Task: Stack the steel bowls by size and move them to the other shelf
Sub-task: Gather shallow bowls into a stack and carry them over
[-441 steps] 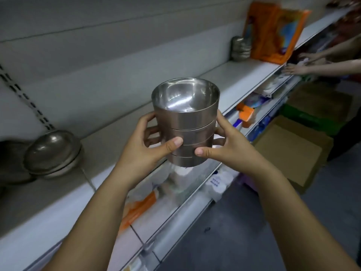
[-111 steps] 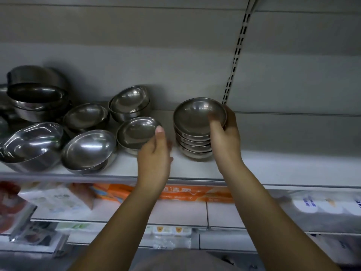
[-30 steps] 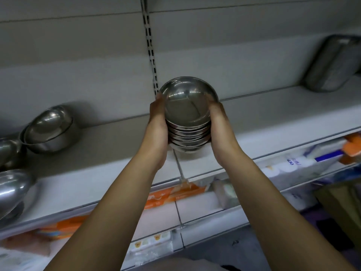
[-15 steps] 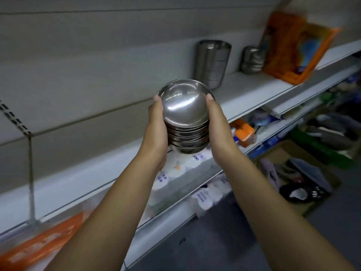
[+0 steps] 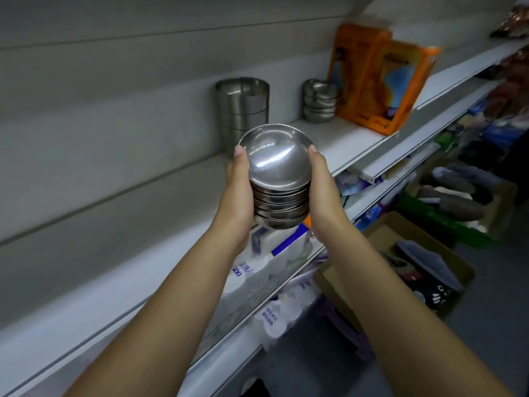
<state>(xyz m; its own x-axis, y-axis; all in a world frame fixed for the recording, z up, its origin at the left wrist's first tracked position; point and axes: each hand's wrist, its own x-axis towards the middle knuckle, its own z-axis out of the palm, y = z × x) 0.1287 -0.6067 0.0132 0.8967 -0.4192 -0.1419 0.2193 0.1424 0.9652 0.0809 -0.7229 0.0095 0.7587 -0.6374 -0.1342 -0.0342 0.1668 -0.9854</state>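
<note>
Steel bowls, nested in a short stack, are clamped between the left hand and right hand, in the air near the shelf. The carrying step looks underway; next, setting them beside the tall stack needs a level, gentle lowering.

two hands held one stack of shallow steel bowls, the left hand and the right hand on either side; about five rims showed, though the exact count was hard to tell. on the shelf stood two more steel stacks: one tall stack and one short stack. two orange packages stood beside the short one. one cardboard box sat on the floor.
</note>
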